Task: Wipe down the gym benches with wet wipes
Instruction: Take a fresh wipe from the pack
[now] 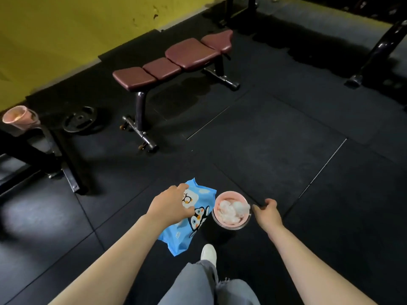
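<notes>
Left hand (pixel 169 206) grips a blue wet-wipes pack (pixel 189 219); right hand (pixel 267 213), fingers curled, holds the pink bin (pixel 231 211) of used wipes, maroon bench (pixel 174 62) far beyond.

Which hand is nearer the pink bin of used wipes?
Right. The right hand sits just beside the pink bin, apparently at its handle; the left hand grips the blue wipes pack beyond.

Maroon bench (pixel 176 60), blue penguin-print wipes pack (pixel 196 219), pink bin (pixel 231 211)
</notes>
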`<state>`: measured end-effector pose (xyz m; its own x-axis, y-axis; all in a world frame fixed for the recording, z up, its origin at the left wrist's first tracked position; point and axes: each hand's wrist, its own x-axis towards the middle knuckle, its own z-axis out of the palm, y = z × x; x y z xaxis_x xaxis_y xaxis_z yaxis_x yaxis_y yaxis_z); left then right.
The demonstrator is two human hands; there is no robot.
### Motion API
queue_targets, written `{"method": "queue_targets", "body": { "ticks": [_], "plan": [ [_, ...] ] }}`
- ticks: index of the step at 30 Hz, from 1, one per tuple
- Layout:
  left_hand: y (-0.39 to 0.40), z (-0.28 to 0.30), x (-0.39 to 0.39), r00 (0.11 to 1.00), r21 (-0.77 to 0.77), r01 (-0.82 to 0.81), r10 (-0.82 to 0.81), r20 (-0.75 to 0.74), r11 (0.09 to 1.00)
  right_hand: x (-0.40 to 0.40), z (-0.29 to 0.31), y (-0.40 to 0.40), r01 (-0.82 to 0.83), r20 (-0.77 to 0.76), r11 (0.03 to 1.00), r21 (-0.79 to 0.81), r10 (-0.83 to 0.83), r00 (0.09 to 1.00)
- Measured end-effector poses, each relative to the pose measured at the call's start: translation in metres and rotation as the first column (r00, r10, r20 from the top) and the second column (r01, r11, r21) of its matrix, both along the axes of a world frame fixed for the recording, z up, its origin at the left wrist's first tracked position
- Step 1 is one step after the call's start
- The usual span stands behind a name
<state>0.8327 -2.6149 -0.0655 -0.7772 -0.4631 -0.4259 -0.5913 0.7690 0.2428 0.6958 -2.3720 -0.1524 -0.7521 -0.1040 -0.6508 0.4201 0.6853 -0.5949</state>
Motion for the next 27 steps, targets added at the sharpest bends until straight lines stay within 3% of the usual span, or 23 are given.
{"method": "queue_targets", "body": {
  "ticks": [7,13,19,27],
  "plan": [
    [-0.021,-0.002,-0.077,0.987,-0.007,0.158,-0.158,-0.010,0.987,-0.030,0.010,-0.007,0.093,0.016,0.995,-0.030,-0.093,0.996],
    [0.012,0.023,-0.129,0.949,0.017,0.311,-0.309,-0.066,0.950,-0.031,0.036,0.007,0.293,0.133,0.930,-0.220,-0.269,0.954],
    [0.086,0.050,-0.174,0.890,0.117,0.445,-0.424,-0.170,0.888,-0.021,0.084,0.048,0.346,0.203,0.854,-0.388,-0.287,0.936],
    [0.223,0.088,-0.206,0.779,0.175,0.613,-0.553,-0.296,0.770,-0.034,0.140,0.158,0.476,0.205,0.612,-0.631,-0.460,0.864]
  ]
}}
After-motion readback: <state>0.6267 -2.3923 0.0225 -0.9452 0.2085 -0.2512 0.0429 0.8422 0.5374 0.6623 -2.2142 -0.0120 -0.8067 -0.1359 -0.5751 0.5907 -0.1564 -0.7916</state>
